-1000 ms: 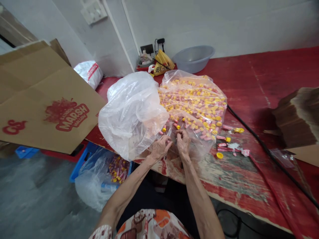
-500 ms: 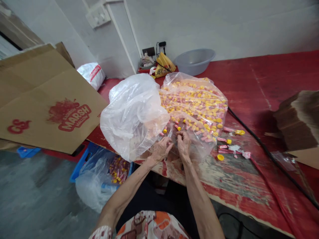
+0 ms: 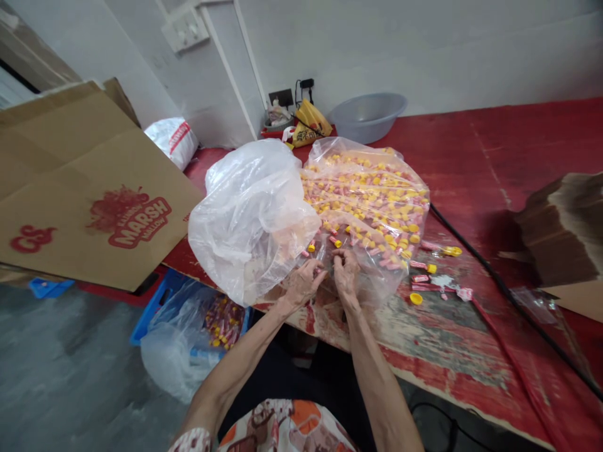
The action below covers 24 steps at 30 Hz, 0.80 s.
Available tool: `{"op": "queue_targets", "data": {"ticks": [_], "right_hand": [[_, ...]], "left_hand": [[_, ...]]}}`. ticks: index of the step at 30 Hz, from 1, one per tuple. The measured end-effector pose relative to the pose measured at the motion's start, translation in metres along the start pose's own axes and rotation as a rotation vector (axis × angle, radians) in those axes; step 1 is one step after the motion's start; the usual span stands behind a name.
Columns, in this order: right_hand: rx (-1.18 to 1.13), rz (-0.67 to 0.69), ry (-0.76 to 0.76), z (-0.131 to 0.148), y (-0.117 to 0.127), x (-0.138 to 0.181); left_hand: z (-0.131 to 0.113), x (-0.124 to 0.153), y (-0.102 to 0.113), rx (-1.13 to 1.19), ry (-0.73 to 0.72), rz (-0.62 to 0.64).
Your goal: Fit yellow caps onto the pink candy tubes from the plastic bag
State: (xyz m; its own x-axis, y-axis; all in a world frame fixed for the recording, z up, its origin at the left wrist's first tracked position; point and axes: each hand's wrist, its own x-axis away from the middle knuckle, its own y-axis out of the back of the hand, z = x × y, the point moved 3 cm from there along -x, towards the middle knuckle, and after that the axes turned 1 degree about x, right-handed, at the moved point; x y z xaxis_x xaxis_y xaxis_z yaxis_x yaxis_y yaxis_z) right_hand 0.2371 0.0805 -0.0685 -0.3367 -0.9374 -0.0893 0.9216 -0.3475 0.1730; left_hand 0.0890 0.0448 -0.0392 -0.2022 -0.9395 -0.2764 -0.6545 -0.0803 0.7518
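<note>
A clear plastic bag [image 3: 367, 172] full of small pink pieces with yellow caps lies on the table, its mouth toward me. My left hand [image 3: 303, 282] is at the mouth, fingers curled together; a bit of pink shows at the fingertips, too small to name. Close to its right, my right hand [image 3: 346, 271] has its fingers bent inward over the bag's near edge, and what they hold is hidden. Just beyond the hands lie a few loose capped pieces [image 3: 335, 241]. The bag's crumpled whitish plastic [image 3: 249, 207] spreads out on the left.
A cardboard box [image 3: 70, 201] stands at left. Below the table edge, a blue crate [image 3: 141, 323] holds more capped pieces [image 3: 225, 321]. Loose pieces, a yellow cap [image 3: 416, 299] and a black cable [image 3: 490, 267] lie at right. A plastic basin [image 3: 367, 119] sits by the wall.
Both hands stay at the bag's mouth, with only slight finger movement. The bag and the loose pieces have not visibly moved.
</note>
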Motion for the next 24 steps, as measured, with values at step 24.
{"op": "queue_targets", "data": {"ticks": [24], "right_hand": [[0.068, 0.026, 0.064, 0.0005, -0.0027, 0.0011]], "left_hand": [[-0.0016, 0.0016, 0.0008, 0.035, 0.056, -0.042]]}}
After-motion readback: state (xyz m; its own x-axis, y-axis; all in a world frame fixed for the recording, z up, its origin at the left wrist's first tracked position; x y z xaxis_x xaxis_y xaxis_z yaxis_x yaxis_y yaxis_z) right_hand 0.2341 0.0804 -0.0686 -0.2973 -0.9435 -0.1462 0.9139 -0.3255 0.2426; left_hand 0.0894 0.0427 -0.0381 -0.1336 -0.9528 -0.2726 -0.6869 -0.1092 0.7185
